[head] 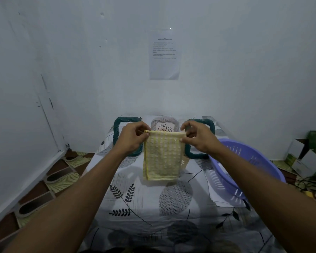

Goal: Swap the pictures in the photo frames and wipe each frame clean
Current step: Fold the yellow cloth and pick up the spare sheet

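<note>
A yellow checked cloth [163, 156] hangs folded in the air above the table. My left hand [132, 137] pinches its top left corner and my right hand [197, 136] pinches its top right corner. Behind my hands lie two dark green woven photo frames on the table: one at the left [118, 128] and one at the right [211, 125], both partly hidden by my hands and the cloth. What is inside the frames cannot be made out.
The table wears a white cloth with a leaf print [146, 201]. A purple plastic basket [244, 172] stands at the right on some papers [224, 199]. Cardboard boxes [306, 154] sit on the floor at right. A printed sheet [164, 55] hangs on the wall.
</note>
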